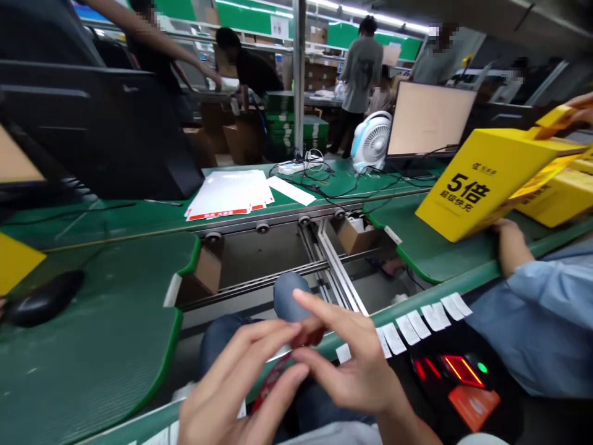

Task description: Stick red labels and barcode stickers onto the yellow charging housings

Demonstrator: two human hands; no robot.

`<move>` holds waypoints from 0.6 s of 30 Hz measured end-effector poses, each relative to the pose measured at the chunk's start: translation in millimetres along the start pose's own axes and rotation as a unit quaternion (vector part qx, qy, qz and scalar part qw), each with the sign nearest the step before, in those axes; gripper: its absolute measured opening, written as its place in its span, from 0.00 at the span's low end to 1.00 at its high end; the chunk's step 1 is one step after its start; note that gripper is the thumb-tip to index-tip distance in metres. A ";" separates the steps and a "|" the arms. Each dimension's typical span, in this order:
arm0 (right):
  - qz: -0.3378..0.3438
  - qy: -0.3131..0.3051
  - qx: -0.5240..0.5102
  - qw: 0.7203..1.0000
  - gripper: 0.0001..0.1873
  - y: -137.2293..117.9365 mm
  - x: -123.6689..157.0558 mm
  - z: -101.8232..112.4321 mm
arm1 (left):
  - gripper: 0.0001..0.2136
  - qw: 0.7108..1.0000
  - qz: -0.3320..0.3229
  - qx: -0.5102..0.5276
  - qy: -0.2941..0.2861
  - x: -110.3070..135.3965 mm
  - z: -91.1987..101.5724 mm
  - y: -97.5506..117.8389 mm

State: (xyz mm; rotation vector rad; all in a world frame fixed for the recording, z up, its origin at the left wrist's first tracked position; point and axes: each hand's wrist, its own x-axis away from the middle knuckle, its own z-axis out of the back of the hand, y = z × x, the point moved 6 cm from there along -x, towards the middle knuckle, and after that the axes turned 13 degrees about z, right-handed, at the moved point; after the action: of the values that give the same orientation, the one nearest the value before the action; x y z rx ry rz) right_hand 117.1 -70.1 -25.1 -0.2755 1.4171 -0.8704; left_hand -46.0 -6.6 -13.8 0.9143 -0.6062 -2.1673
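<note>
Holding: a small red-and-white strip (274, 378) sits between the two hands, low in the head view, above the person's knee in blue jeans (290, 295)

Left hand: the left hand (234, 386) has its fingers curled toward the strip; whether they pinch it is hidden

Right hand: the right hand (354, 368) has thumb and forefinger spread apart around a red edge; I cannot tell if they grip it

Near edge: white paper slips (407, 327) lie in a row along the edge of the green tabletop (365, 324), just beside the right hand, near a black device (456, 371) with a lit red display and an orange card (475, 398)

Laid out so far: a stack of white sheets (229, 194) with red borders rests on the far tabletop, no hand at it

Co-worker: to the right, a blue sleeve (532, 309) and a hand (579, 108) handle a yellow box (482, 179), apart from the person's hands
</note>
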 end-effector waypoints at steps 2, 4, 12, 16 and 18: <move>0.044 0.017 0.087 0.995 0.36 -6.0 1.1 4.1 | 0.12 0.999 -0.043 0.009 0.005 -11.8 -15.9 14.7; 0.036 0.014 0.112 0.993 0.38 -3.8 3.2 7.0 | 0.15 0.997 -0.080 0.008 0.007 -14.0 -26.9 17.8; -0.043 0.028 0.082 0.995 0.45 11.5 7.8 -4.5 | 0.14 0.993 -0.117 -0.006 0.034 -21.9 -34.4 0.8; -0.096 0.113 0.021 0.989 0.40 19.6 5.5 4.1 | 0.13 0.988 -0.126 -0.028 0.084 -29.0 -21.1 12.2; -0.106 0.164 0.040 0.980 0.36 23.4 5.8 27.6 | 0.13 0.984 -0.119 -0.003 0.134 -29.4 -7.1 12.9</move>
State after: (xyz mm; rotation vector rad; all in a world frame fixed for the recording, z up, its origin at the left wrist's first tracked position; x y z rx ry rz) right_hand 150.7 -67.0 -39.5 -0.2304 1.6735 -1.1871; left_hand -20.4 6.1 2.4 1.3053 -0.3733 -2.1968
